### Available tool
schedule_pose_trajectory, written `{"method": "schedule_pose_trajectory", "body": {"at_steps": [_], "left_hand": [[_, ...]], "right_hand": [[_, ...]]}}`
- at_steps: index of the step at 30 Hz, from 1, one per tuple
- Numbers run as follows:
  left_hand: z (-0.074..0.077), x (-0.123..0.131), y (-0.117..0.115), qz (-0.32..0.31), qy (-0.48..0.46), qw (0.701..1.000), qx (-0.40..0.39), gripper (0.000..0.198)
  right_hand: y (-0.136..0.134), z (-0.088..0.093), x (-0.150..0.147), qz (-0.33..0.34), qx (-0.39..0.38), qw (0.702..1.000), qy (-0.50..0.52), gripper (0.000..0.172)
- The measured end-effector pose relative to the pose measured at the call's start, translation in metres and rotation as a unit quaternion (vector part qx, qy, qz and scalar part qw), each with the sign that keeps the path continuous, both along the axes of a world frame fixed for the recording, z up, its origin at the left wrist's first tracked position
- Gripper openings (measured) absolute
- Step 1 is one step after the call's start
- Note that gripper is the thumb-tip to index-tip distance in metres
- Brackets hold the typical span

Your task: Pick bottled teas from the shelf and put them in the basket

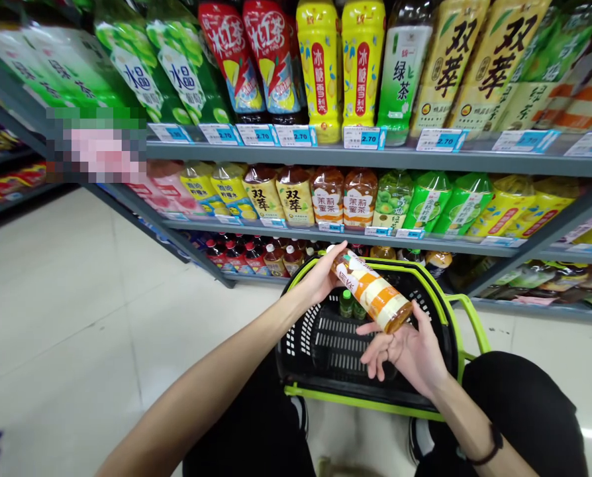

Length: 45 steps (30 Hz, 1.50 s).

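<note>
A tilted bottle of amber tea [373,289] with an orange, cream and white label hangs above the shopping basket. My left hand [322,277] is closed around its cap end, at the upper left. At the bottle's base, my right hand [414,351] supports it with the thumb on the side and a finger beneath; the other fingers are loosely spread. Below both hands stands the black basket [296,368] with a lime-green rim and handle. Inside it, near the far wall, are small green-capped bottles [346,305], partly hidden by the held bottle.
Ahead, a grey shelf unit [286,154] holds rows of bottled drinks with price tags [364,138]. Jasmine tea bottles [328,197] stand on the middle shelf. My bent knees [524,411] flank the basket on the pale tiled floor [77,318]. A blurred patch covers part of the left shelf.
</note>
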<state>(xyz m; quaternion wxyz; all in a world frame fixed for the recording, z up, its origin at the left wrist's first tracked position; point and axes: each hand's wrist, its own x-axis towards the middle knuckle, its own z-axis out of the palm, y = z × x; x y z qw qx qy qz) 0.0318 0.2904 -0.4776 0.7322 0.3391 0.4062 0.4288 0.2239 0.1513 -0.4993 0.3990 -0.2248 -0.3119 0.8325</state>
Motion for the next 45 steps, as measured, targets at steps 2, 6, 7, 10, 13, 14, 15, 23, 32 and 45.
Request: {"method": "schedule_pose_trajectory", "body": {"at_steps": [2,6,7,10,13,14,15,23,32,45], "left_hand": [[0.0,0.001,0.0,0.0,-0.002,1.0,-0.004,0.044],[0.001,0.001,0.001,0.0,-0.048,0.998,-0.032,0.046],[0.001,0.0,0.002,-0.002,-0.067,0.997,-0.036,0.048],[0.007,-0.005,0.005,-0.008,-0.139,0.99,-0.036,0.06],[0.013,-0.009,0.007,0.0,-0.191,0.981,-0.036,0.08],[0.015,-0.011,0.007,0.002,-0.2,0.979,-0.036,0.087],[0.017,-0.011,0.007,0.001,-0.207,0.978,-0.035,0.092],[0.021,-0.017,0.004,-0.036,-0.241,0.97,-0.003,0.1],[0.021,-0.021,0.003,-0.078,-0.224,0.97,0.049,0.089],[-0.016,-0.016,0.014,-0.052,0.339,0.914,0.218,0.067]], "right_hand": [[-0.001,0.002,0.001,0.013,0.009,1.0,-0.009,0.097],[-0.001,0.003,0.001,0.011,0.025,0.999,-0.025,0.095],[0.0,0.003,0.001,-0.001,0.029,0.999,-0.034,0.093],[0.002,-0.003,-0.001,-0.064,0.052,0.993,-0.082,0.077],[0.002,-0.014,-0.005,-0.159,0.103,0.969,-0.16,0.053],[0.001,-0.017,-0.006,-0.195,0.126,0.954,-0.191,0.051],[0.0,-0.021,-0.007,-0.229,0.155,0.935,-0.223,0.054],[-0.005,-0.029,0.008,-0.316,0.585,0.557,-0.498,0.081],[0.0,-0.038,0.018,-0.297,0.641,0.448,-0.547,0.088],[0.015,-0.017,0.038,-0.125,0.318,0.789,-0.511,0.076]]}}
